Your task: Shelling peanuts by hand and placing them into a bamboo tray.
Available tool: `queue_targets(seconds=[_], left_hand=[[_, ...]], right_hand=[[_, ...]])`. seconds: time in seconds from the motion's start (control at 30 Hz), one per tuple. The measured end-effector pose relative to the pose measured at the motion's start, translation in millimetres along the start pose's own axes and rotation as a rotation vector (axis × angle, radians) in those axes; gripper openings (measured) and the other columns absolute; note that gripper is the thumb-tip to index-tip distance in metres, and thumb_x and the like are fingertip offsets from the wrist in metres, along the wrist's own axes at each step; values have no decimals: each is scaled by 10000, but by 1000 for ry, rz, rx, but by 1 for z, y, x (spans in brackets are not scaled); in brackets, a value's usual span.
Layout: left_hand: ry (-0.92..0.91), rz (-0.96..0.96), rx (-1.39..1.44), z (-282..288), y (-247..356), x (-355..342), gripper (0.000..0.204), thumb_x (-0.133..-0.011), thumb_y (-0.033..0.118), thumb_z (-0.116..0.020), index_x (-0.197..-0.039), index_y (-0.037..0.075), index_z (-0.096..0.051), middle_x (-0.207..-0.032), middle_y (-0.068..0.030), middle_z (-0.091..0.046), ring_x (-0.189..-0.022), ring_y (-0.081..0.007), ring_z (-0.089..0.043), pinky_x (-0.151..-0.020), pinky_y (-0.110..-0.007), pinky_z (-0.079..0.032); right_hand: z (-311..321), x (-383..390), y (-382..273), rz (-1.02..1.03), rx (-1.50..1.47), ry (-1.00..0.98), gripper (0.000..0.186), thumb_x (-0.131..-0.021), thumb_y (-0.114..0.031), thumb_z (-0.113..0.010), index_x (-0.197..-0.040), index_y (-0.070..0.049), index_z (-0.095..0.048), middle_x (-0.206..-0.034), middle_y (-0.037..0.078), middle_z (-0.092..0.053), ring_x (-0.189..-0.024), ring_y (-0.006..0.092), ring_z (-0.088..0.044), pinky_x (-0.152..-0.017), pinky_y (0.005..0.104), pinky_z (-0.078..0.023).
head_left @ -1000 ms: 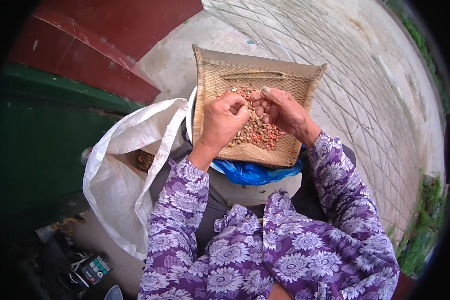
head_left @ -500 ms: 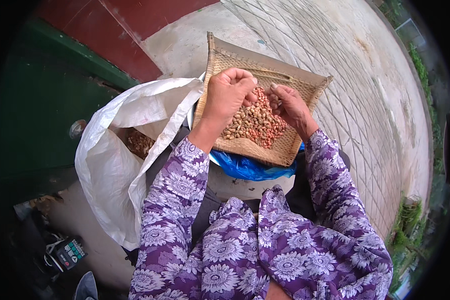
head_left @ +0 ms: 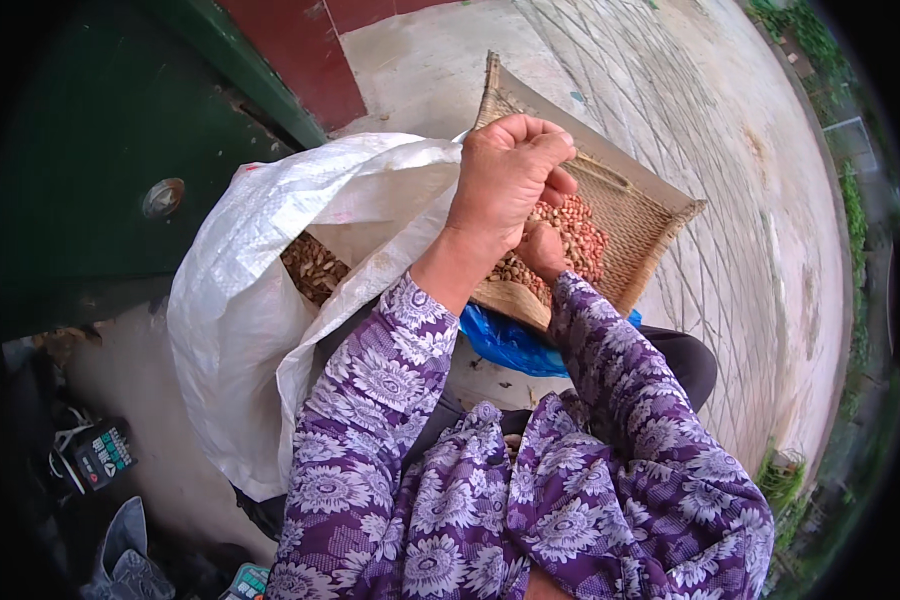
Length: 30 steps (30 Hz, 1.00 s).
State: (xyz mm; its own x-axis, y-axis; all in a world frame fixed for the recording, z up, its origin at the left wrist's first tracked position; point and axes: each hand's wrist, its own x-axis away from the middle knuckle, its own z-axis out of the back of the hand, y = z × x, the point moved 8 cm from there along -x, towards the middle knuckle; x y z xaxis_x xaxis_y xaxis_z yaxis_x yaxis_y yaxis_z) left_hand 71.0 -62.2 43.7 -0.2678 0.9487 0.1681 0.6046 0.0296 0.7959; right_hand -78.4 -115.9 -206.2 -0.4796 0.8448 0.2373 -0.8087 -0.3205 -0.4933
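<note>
A shallow woven basket point(head_left: 660, 225) holds shelled pinkish-red peanuts point(head_left: 578, 222) and unshelled tan peanuts point(head_left: 511, 271). My left hand point(head_left: 515, 175) is raised over the basket, thumb and fingers pressed together in a pinch; whatever lies between them is too small or hidden to make out. Lower down, my right hand point(head_left: 543, 250) is in among the peanuts, next to my left wrist. Its fingers are hidden by my left hand and the angle, so its grip does not show.
To the left stands a wide-mouthed white woven sack point(head_left: 232, 290) with brown peanut shells point(head_left: 312, 268) inside. A blue plastic bag point(head_left: 510, 345) shows under the basket. Beyond are a green door point(head_left: 80, 160) and concrete ground point(head_left: 770, 270). Dark boxes point(head_left: 98, 455) lie at lower left.
My right hand has moved left and down into the peanuts, behind my left wrist. My left hand stays pinched above the basket. The whole view has shifted, so sack and basket appear further right.
</note>
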Motion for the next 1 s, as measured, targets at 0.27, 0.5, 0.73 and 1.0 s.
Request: queue_targets(seconds=[0.27, 0.5, 0.73, 1.0], left_hand=[[-15, -15, -2, 6, -2, 0, 100, -848, 104, -566, -859, 10, -596, -797, -94, -637, -559, -100, -597, -465, -188, -465], [-30, -3, -29, 2, -5, -2, 88, -836, 103, -573, -837, 18, -595, -772, -78, -635, -552, -89, -591, -454, -186, -455], [-41, 70, -187, 0, -32, -4, 87, -812, 102, -573, -783, 23, -591, -696, -44, -611, -527, -74, -565, -443, -187, -441], [-158, 205, -295, -14, -62, 5, 247, -826, 269, -637, -770, 35, -580, -646, -34, -580, -492, -66, -535, -422, -177, -428]], right_hand=[[-12, 1, -17, -22, 198, -77, 143, -714, -104, -527, -790, -41, -630, -825, 207, -619, -806, 359, -603, -700, 456, -474], [53, 17, -33, -277, -895, -430, 134, -765, -145, -648, -727, -28, -595, -538, -12, -461, -418, 73, -366, -396, 225, -277], [157, 49, -92, -30, -1128, -339, 142, -795, -161, -635, -826, -30, -590, -587, -38, -475, -477, 43, -372, -435, 190, -284], [193, 65, -101, 113, -1011, -124, 152, -803, -162, -630, -825, -15, -595, -659, -47, -527, -549, 13, -422, -484, 168, -328]])
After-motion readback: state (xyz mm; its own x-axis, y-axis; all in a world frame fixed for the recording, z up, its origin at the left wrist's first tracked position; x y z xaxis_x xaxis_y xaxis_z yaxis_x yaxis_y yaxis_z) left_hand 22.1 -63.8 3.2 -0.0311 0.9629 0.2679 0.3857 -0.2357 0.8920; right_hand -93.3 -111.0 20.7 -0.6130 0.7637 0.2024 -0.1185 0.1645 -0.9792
